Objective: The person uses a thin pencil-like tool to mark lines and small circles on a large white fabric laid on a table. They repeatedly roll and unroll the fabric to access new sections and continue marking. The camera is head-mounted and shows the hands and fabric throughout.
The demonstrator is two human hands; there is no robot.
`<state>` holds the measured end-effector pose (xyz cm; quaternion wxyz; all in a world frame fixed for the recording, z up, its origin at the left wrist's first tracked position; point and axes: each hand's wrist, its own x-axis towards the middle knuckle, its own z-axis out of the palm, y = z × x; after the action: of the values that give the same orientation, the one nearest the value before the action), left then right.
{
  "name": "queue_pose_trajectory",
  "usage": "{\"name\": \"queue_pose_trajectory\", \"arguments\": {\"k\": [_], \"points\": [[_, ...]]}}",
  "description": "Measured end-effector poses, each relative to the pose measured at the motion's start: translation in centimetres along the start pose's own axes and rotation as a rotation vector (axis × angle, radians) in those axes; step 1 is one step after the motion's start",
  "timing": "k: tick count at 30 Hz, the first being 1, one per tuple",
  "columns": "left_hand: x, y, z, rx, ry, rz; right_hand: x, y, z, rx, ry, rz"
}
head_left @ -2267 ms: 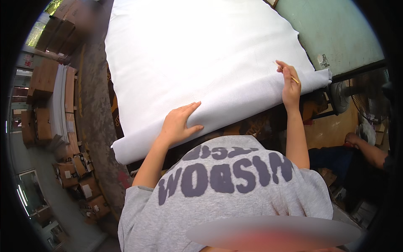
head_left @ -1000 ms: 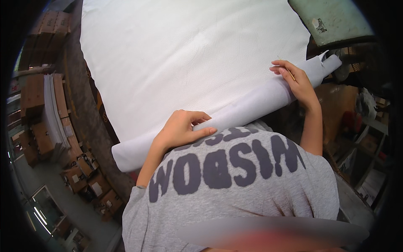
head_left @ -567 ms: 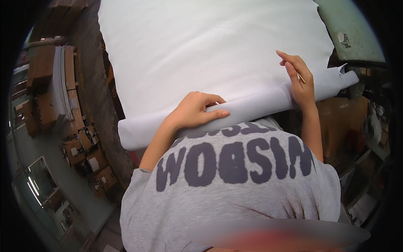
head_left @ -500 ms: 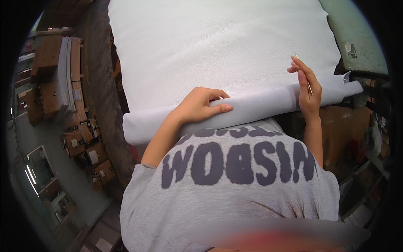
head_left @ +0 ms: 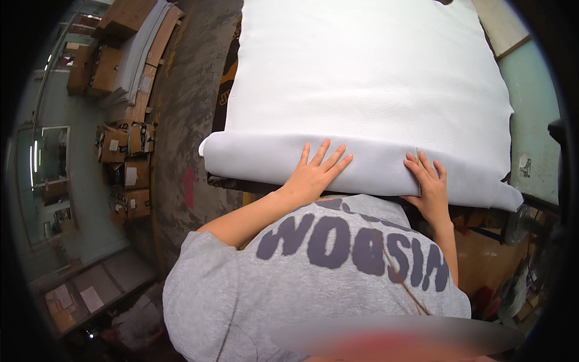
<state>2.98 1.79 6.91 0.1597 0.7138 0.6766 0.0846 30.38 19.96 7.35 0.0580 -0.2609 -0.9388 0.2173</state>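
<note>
A big sheet of white grained leather covers the table, its near edge turned back into a smooth pale-grey roll. My left hand lies on the roll left of its middle, open, with the fingers stretched and spread. On the right part of the roll rests my right hand, fingertips on top and thumb toward the near side. A thin pen-like stick is tucked in my right hand; only its tip shows above the fingers, and the rest is hidden.
Cardboard boxes stand stacked along the left, beyond a worn floor with a red arrow. Upright pale sheets lean farther back. A pale green surface adjoins the table at right. The table's near edge runs close to my body.
My left hand has flattened and spread on the roll. The right hand has come down from above the leather onto the roll. The view has shifted, and the turned-back part looks wider and flatter.
</note>
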Motion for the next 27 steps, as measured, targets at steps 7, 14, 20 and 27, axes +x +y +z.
{"name": "queue_pose_trajectory", "arguments": {"k": [7,14,20,27], "points": [[7.3,-7.2,-4.3,-0.349,-0.003,-0.162,6.2,3.0,-1.7,-0.129,0.508,-0.043],[9.8,-4.3,0.7,0.002,0.238,-0.047,6.8,3.4,0.6,-0.061,0.175,0.122],[12.0,-4.7,0.3,0.176,0.153,-0.041,8.8,5.2,-1.5,-0.177,0.023,-0.003],[8.8,-1.8,-3.0,-0.023,-0.074,0.011,5.1,1.4,-4.3,-0.069,-0.053,0.083]]}}
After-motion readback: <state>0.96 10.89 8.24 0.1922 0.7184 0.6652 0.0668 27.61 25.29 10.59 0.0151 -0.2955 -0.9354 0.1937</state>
